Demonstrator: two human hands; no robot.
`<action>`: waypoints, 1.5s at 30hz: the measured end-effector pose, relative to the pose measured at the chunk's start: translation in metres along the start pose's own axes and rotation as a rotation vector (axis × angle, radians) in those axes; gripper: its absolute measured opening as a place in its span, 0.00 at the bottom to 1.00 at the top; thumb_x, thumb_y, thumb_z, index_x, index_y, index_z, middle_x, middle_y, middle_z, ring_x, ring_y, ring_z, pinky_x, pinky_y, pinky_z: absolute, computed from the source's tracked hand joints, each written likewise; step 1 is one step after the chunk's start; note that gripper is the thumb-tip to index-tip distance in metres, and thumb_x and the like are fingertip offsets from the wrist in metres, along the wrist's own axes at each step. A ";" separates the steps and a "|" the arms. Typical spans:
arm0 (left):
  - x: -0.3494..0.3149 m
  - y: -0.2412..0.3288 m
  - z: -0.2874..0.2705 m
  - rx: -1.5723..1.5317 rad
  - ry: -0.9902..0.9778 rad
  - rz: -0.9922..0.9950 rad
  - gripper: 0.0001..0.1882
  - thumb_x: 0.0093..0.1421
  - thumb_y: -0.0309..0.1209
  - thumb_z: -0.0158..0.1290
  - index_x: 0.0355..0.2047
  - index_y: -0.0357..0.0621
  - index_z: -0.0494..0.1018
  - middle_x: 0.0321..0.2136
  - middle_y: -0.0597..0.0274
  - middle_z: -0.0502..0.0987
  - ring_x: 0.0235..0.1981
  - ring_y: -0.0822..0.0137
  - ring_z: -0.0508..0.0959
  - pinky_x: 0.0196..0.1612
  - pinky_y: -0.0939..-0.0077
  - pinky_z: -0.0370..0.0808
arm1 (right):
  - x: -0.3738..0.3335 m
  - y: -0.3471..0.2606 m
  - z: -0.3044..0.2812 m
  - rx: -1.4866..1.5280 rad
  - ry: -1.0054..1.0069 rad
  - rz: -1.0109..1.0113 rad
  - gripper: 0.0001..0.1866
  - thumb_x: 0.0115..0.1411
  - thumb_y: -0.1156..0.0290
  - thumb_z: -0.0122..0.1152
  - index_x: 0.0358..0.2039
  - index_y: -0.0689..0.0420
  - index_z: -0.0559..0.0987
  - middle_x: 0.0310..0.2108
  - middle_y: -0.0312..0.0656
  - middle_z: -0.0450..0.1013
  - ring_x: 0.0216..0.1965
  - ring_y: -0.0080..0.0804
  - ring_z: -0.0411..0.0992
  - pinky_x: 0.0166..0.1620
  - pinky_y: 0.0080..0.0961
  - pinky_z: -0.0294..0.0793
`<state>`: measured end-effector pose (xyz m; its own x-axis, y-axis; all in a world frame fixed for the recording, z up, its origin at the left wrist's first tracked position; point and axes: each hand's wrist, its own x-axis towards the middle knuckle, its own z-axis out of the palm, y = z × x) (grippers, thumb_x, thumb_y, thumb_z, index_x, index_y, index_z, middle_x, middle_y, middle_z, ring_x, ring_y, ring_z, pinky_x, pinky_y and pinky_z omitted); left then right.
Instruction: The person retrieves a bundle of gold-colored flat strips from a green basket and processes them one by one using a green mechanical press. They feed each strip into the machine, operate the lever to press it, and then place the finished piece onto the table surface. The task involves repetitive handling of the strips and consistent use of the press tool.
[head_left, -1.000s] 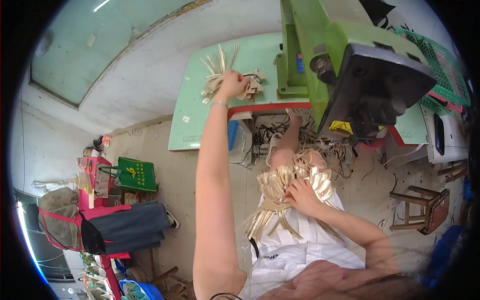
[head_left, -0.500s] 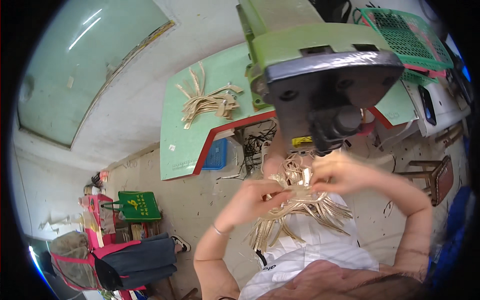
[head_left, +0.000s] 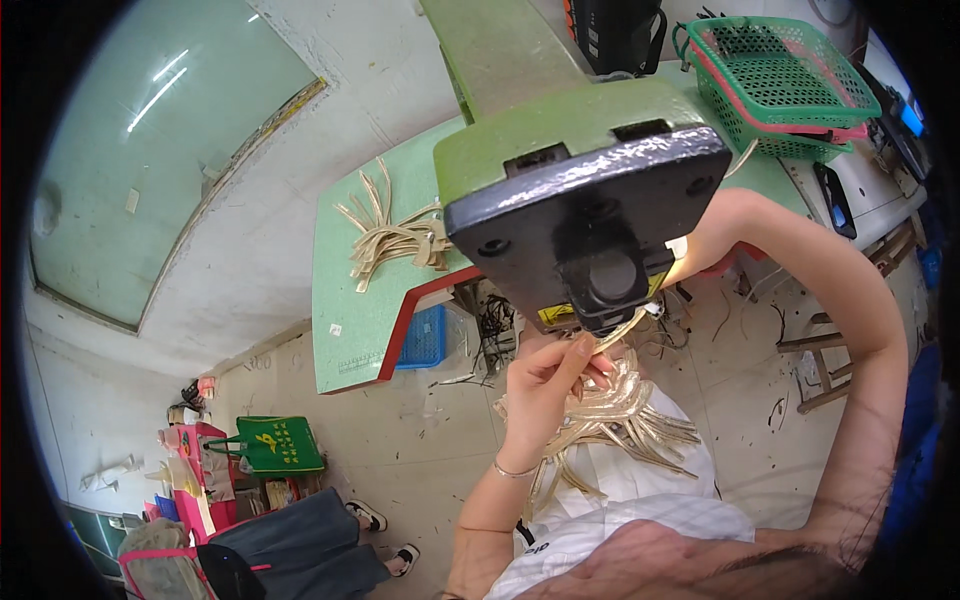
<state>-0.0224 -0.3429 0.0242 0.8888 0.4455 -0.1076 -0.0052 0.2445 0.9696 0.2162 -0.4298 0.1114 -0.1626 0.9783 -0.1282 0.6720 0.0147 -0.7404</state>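
Observation:
My left hand [head_left: 553, 385] is closed in a pinch on the end of a thin gold strap [head_left: 625, 329], just below the black head [head_left: 590, 215] of a green machine [head_left: 560, 120]. The strap runs up to the right under that head, past a small shiny piece. Reaching round the machine's right side, my right hand [head_left: 703, 240] has its fingers hidden behind the black head. On my lap, over white cloth, lies a bundle of gold straps [head_left: 640, 415] with loose ends fanned out.
A pile of gold straps [head_left: 390, 245] lies on the green, red-edged table [head_left: 345, 300]. Beneath it is a blue basket [head_left: 425, 335]. Green baskets [head_left: 780, 75] and a black phone [head_left: 834, 200] are at the right. A wooden stool [head_left: 825, 370] stands nearby; another person [head_left: 290, 550] is lower left.
My hands have moved from the lap bundle up to the machine head. The left now pinches a single strap; the right has gone behind the head. My view has shifted.

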 end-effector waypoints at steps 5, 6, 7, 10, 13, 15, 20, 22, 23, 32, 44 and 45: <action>-0.008 -0.002 -0.014 0.039 0.162 0.081 0.11 0.62 0.30 0.50 0.31 0.34 0.77 0.22 0.62 0.78 0.21 0.78 0.74 0.21 0.88 0.63 | 0.002 0.002 0.007 -0.006 0.053 -0.092 0.12 0.53 0.66 0.62 0.34 0.59 0.76 0.27 0.39 0.74 0.28 0.28 0.70 0.35 0.22 0.70; -0.008 -0.002 -0.021 0.041 0.182 0.086 0.10 0.62 0.30 0.50 0.32 0.35 0.77 0.22 0.64 0.77 0.21 0.80 0.74 0.22 0.89 0.62 | 0.003 0.010 0.010 -0.099 0.059 -0.099 0.13 0.53 0.65 0.62 0.35 0.59 0.76 0.27 0.39 0.74 0.28 0.28 0.70 0.35 0.22 0.70; -0.006 -0.003 -0.028 -0.012 0.187 0.098 0.10 0.61 0.30 0.50 0.32 0.35 0.77 0.21 0.64 0.77 0.20 0.80 0.73 0.21 0.89 0.62 | 0.001 0.010 0.012 -0.118 0.086 -0.130 0.13 0.53 0.64 0.62 0.35 0.59 0.76 0.27 0.39 0.74 0.28 0.29 0.70 0.35 0.23 0.70; -0.001 -0.002 -0.047 -0.140 0.317 0.129 0.10 0.60 0.29 0.49 0.27 0.34 0.74 0.17 0.63 0.73 0.16 0.77 0.70 0.18 0.89 0.62 | 0.006 0.001 0.017 -0.090 0.139 -0.240 0.12 0.53 0.63 0.62 0.33 0.58 0.77 0.27 0.40 0.74 0.29 0.29 0.70 0.35 0.24 0.70; 0.009 0.002 -0.065 -0.326 0.375 0.174 0.09 0.58 0.28 0.49 0.28 0.35 0.74 0.20 0.63 0.73 0.17 0.77 0.70 0.17 0.89 0.61 | -0.003 0.001 0.012 -0.249 0.111 -0.157 0.11 0.53 0.62 0.63 0.30 0.58 0.78 0.26 0.39 0.75 0.30 0.30 0.71 0.36 0.26 0.70; 0.013 0.007 -0.070 -0.452 0.395 0.147 0.09 0.58 0.29 0.50 0.23 0.38 0.72 0.17 0.68 0.70 0.17 0.80 0.66 0.20 0.87 0.62 | -0.005 0.006 0.011 -0.282 0.156 -0.213 0.12 0.53 0.61 0.63 0.28 0.58 0.78 0.26 0.39 0.75 0.31 0.31 0.71 0.36 0.26 0.70; 0.031 -0.041 -0.079 -0.659 0.200 0.127 0.10 0.59 0.33 0.46 0.33 0.38 0.71 0.23 0.63 0.73 0.27 0.73 0.73 0.32 0.85 0.67 | -0.010 -0.007 0.015 -0.129 0.125 -0.045 0.17 0.52 0.58 0.64 0.35 0.58 0.78 0.32 0.40 0.76 0.38 0.35 0.71 0.42 0.28 0.70; 0.026 -0.062 -0.060 -0.307 0.209 0.009 0.13 0.60 0.34 0.46 0.37 0.36 0.72 0.31 0.59 0.76 0.36 0.67 0.75 0.39 0.76 0.69 | -0.005 -0.012 0.015 -0.100 0.091 -0.057 0.19 0.52 0.58 0.63 0.40 0.57 0.77 0.37 0.42 0.75 0.40 0.37 0.71 0.45 0.28 0.69; 0.017 -0.051 -0.050 -0.172 0.054 -0.003 0.12 0.60 0.30 0.47 0.41 0.34 0.71 0.35 0.57 0.76 0.39 0.67 0.75 0.42 0.77 0.70 | 0.001 -0.021 0.016 -0.130 0.081 -0.086 0.20 0.52 0.58 0.63 0.43 0.57 0.76 0.40 0.43 0.75 0.41 0.39 0.71 0.46 0.28 0.69; 0.001 0.003 0.023 0.056 0.110 0.036 0.10 0.60 0.27 0.52 0.34 0.30 0.76 0.27 0.58 0.79 0.30 0.73 0.76 0.35 0.81 0.72 | 0.000 -0.027 0.038 -0.169 0.254 -0.177 0.20 0.52 0.63 0.66 0.44 0.55 0.76 0.42 0.39 0.75 0.42 0.31 0.73 0.45 0.23 0.72; -0.021 -0.013 -0.054 -0.081 0.209 0.011 0.11 0.62 0.30 0.50 0.28 0.33 0.76 0.18 0.64 0.75 0.18 0.76 0.71 0.23 0.86 0.63 | -0.011 -0.024 0.067 -0.201 0.035 0.016 0.20 0.54 0.60 0.60 0.43 0.61 0.74 0.39 0.50 0.71 0.39 0.42 0.72 0.37 0.31 0.73; -0.024 -0.017 -0.054 -0.063 0.170 -0.040 0.12 0.62 0.30 0.49 0.28 0.33 0.76 0.18 0.63 0.75 0.18 0.76 0.72 0.23 0.86 0.62 | -0.016 -0.023 0.077 -0.240 0.031 -0.087 0.21 0.55 0.61 0.59 0.44 0.61 0.74 0.38 0.50 0.71 0.37 0.42 0.73 0.35 0.31 0.74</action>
<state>-0.0682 -0.3113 -0.0013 0.7986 0.5722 -0.1866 -0.0047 0.3160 0.9487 0.1475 -0.4618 0.0799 -0.2075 0.9771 -0.0475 0.8091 0.1441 -0.5697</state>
